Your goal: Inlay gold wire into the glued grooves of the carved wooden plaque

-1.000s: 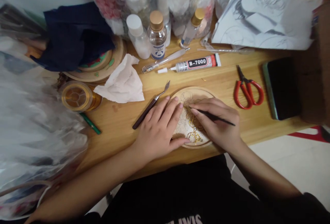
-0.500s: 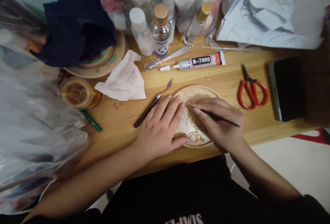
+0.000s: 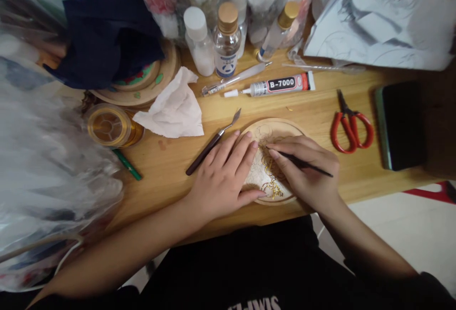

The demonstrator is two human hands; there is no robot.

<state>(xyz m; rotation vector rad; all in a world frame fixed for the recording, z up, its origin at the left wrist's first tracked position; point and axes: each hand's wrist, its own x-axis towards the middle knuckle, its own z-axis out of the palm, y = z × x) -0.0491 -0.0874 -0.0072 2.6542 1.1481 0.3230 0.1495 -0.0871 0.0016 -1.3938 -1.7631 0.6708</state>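
A round wooden board [image 3: 270,123] with pencil lines lies near the table's front edge. Thin gold wire [image 3: 272,188] in curls covers part of its face. My left hand [image 3: 224,174] rests palm down over the board's left side, fingers spread, holding nothing. Between thumb and fingers, my right hand [image 3: 308,169] pinches a slim dark tool [image 3: 302,162], its tip on or just above the board near the gold curls. The exact tip contact is too small to tell. Just left of my left hand lies a small palette knife [image 3: 206,152] with a dark handle.
Behind the board lie a glue tube [image 3: 281,85], a clear pen-like tool [image 3: 238,79] and bottles [image 3: 227,41]. Red-handled cutters [image 3: 351,127] and a phone [image 3: 402,127] are at right. At left are a crumpled tissue [image 3: 174,105], a wire spool [image 3: 110,126] and a green stick [image 3: 127,164].
The whole view has shifted slightly, so objects appear a little further right. Both hands keep nearly the same pose on the board.
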